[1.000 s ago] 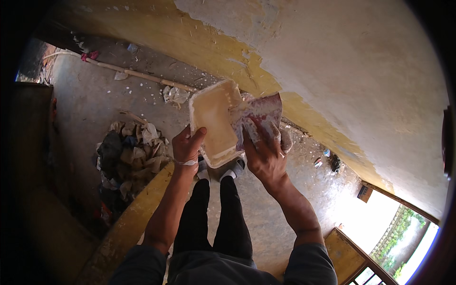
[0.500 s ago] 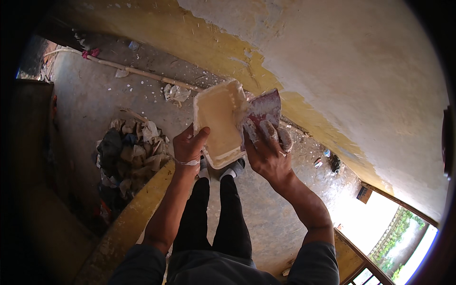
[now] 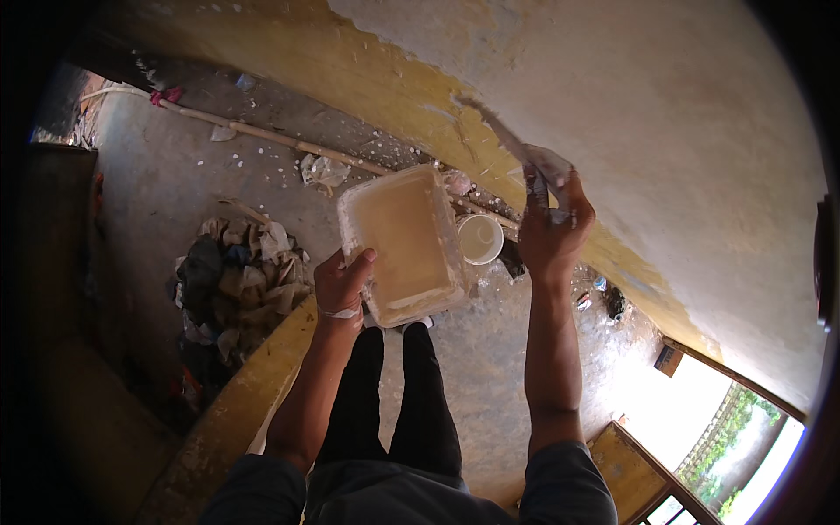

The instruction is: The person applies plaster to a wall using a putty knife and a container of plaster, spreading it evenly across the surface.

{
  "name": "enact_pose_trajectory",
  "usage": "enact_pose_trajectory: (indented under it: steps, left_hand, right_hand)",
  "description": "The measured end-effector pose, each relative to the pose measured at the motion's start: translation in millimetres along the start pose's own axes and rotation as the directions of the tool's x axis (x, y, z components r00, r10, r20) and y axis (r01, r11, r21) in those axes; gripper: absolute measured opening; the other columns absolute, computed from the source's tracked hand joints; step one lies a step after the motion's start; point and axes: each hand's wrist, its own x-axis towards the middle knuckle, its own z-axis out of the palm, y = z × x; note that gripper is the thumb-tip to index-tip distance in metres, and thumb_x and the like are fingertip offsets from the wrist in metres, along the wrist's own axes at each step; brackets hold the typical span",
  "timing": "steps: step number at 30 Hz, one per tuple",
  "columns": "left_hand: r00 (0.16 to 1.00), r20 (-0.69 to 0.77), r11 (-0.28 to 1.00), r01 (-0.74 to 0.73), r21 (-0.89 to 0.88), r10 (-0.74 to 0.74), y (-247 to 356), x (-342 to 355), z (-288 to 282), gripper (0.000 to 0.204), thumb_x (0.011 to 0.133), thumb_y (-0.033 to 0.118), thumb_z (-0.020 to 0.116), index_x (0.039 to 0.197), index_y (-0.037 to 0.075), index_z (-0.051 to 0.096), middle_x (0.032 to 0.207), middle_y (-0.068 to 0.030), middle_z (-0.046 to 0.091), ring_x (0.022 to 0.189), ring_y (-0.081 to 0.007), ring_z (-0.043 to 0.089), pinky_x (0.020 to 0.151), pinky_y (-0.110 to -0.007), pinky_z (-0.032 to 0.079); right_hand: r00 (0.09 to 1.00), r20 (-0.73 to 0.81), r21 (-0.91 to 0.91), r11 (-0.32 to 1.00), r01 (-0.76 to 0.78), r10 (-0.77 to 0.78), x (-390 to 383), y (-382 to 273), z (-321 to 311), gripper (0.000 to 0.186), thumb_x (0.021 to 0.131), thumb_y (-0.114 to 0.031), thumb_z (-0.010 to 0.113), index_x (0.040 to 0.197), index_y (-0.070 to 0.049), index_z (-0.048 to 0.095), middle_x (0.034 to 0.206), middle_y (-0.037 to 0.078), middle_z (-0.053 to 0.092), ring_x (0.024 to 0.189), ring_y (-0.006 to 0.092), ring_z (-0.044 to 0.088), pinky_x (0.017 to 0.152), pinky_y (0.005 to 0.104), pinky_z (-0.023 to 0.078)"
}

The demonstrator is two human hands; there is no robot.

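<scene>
My left hand (image 3: 344, 284) grips a pale, shallow rectangular tray (image 3: 402, 232) by its left side, thumb on the rim, with a thin layer of cream material inside. My right hand (image 3: 554, 214), whitened at the fingers, is raised at the wall (image 3: 656, 140), gripping a flat spreader (image 3: 506, 133) that shows edge-on and blurred against the border between pale coating and flaking yellow paint. Whether the blade touches the wall I cannot tell. Below, between tray and right hand, a white bucket (image 3: 479, 238) stands on the floor, apparently empty.
A long pole (image 3: 262, 140) lies along the wall's foot among scraps. A heap of crumpled sacking (image 3: 245, 289) is at left beside a yellow ledge (image 3: 241, 385). My legs are below. A bright opening (image 3: 709, 411) is at lower right.
My right hand has moved from the tray's right side up and right to the wall with the spreader, uncovering the bucket. The tray has shifted slightly down in my left hand.
</scene>
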Motion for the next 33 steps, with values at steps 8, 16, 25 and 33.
enact_pose_trajectory:
  steps: [8,16,25,33]
  left_hand:
    - [0.995,-0.035,0.991,-0.1,-0.087,0.097,10.6,23.8,-19.2,0.045,0.073,0.018,0.069,0.109,-0.002,0.053,0.097,-0.0064,0.059,0.086,-0.0152,0.057,0.075,-0.027,0.046]
    - [0.99,0.14,0.955,0.02,-0.294,0.023,-27.0,58.2,-13.2,0.059,0.074,0.03,0.07,0.118,0.0,0.045,0.106,-0.0059,0.056,0.099,-0.0172,0.053,0.086,-0.032,0.043]
    - [0.924,0.378,0.935,0.18,-0.306,-0.054,-45.8,50.9,43.7,0.065,0.078,0.042,0.063,0.124,0.002,0.041,0.112,-0.008,0.053,0.103,-0.019,0.052,0.089,-0.034,0.041]
    - [0.9,0.431,0.951,0.188,-0.244,-0.067,-65.0,50.1,64.1,0.062,0.079,0.044,0.06,0.124,0.004,0.041,0.116,-0.0069,0.052,0.106,-0.0182,0.05,0.091,-0.034,0.04]
  right_hand:
    - [0.883,0.124,-0.202,0.883,-0.424,0.453,-8.1,81.7,78.8,0.029,0.071,-0.002,0.049,0.099,0.007,0.051,0.093,0.03,0.057,0.09,0.0454,0.054,0.078,0.0477,0.043]
    - [0.913,0.089,0.53,0.757,-0.382,0.399,-56.7,-20.2,10.4,0.028,0.071,-0.004,0.062,0.096,0.005,0.052,0.082,0.022,0.058,0.073,0.0362,0.058,0.066,0.0363,0.047]
    - [0.948,0.161,-0.254,0.94,-0.227,0.273,-49.0,-16.0,28.9,0.02,0.069,-0.005,0.059,0.087,0.0,0.049,0.065,0.02,0.057,0.059,0.0406,0.056,0.051,0.0446,0.044]
    - [0.947,0.079,-0.112,0.947,-0.301,0.311,-61.8,-3.2,27.4,0.034,0.065,-0.008,0.064,0.094,0.007,0.055,0.072,0.023,0.06,0.068,0.0392,0.06,0.059,0.0409,0.048]
